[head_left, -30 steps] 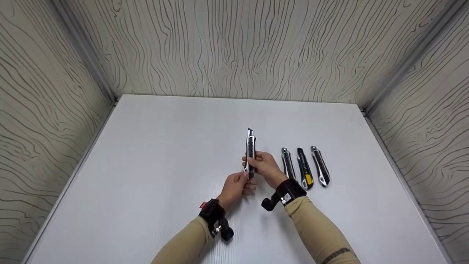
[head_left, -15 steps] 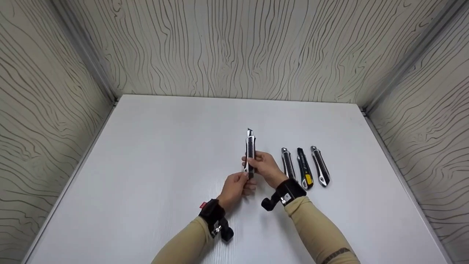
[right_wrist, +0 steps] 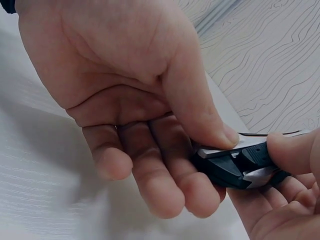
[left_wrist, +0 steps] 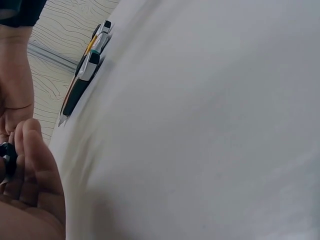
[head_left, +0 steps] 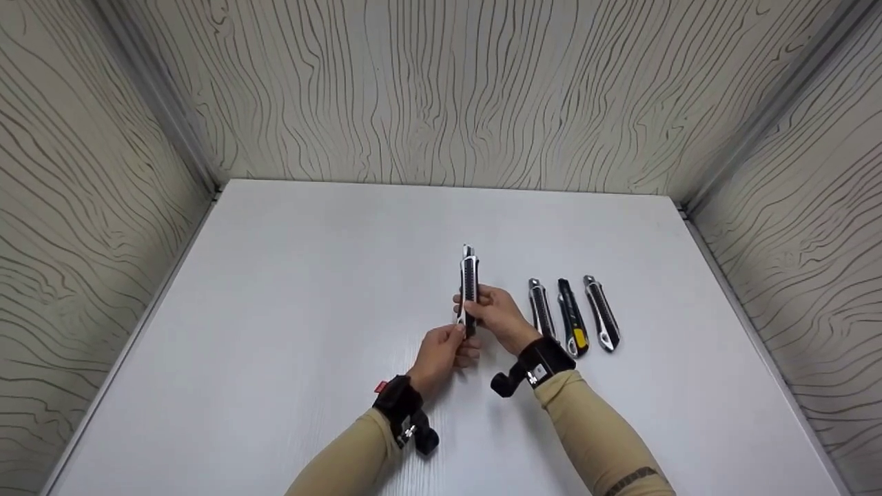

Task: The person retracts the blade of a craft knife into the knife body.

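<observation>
A silver-and-black snap-off utility knife (head_left: 470,275) points away from me above the white table. My right hand (head_left: 506,315) grips its middle, thumb on the upper face. At the rear end, my left hand (head_left: 435,351) pinches the knife between thumb and fingers. The right wrist view shows the left hand (right_wrist: 125,90) with its other fingers loosely bent, and the right thumb (right_wrist: 292,152) pressing on the black ribbed part. A short bit of metal shows at the knife's front. In the left wrist view only the knife's dark end (left_wrist: 9,156) shows; fingers hide the rest.
On the table (head_left: 275,310), to the right of my hands, lie a silver-and-black knife (head_left: 540,303), a dark knife with a yellow slider (head_left: 572,313) and another silver-and-black knife (head_left: 603,313). Wood-patterned panels (head_left: 441,89) enclose the table.
The angled blade tip that stuck out at the knife's front now shows shorter, drawn back towards the body. Both hands keep nearly the same place and hold; the other knives stay put.
</observation>
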Demonstrator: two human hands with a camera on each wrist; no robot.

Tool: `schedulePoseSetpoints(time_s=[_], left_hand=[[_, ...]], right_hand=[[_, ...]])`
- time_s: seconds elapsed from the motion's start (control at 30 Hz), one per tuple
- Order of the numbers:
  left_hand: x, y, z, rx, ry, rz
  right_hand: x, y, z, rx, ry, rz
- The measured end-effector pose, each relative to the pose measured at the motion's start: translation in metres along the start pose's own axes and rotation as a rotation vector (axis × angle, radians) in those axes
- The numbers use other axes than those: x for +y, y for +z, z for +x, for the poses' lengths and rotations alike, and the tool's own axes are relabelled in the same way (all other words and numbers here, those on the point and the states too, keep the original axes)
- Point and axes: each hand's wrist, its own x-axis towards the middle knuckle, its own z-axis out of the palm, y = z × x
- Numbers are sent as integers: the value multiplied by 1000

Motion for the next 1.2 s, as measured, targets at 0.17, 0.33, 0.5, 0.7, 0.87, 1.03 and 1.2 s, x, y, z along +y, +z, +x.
schedulePoseSetpoints(time_s=[0.17, 0.33, 0.5, 0.7, 0.87, 1.03, 1.2], left_hand=[[1, 0, -1, 9, 11, 18], [1, 1, -2, 27, 2, 36], [1, 2, -3, 40, -1, 42], [-1, 2, -3, 40, -16, 24], [-1, 2, -3, 25, -21, 4], [-1, 3, -3, 3, -21, -1], [0, 4, -4, -18, -30, 6]], right_hand=[[-1, 0, -1, -12, -2, 3], [0, 0, -1, -24, -5, 1], [1, -1, -1, -49, -11, 1], [3, -2, -2, -61, -6, -7], [2, -4, -3, -66, -16, -43], [1, -8, -5, -76, -28, -74], [0, -13, -6, -62, -24, -129]])
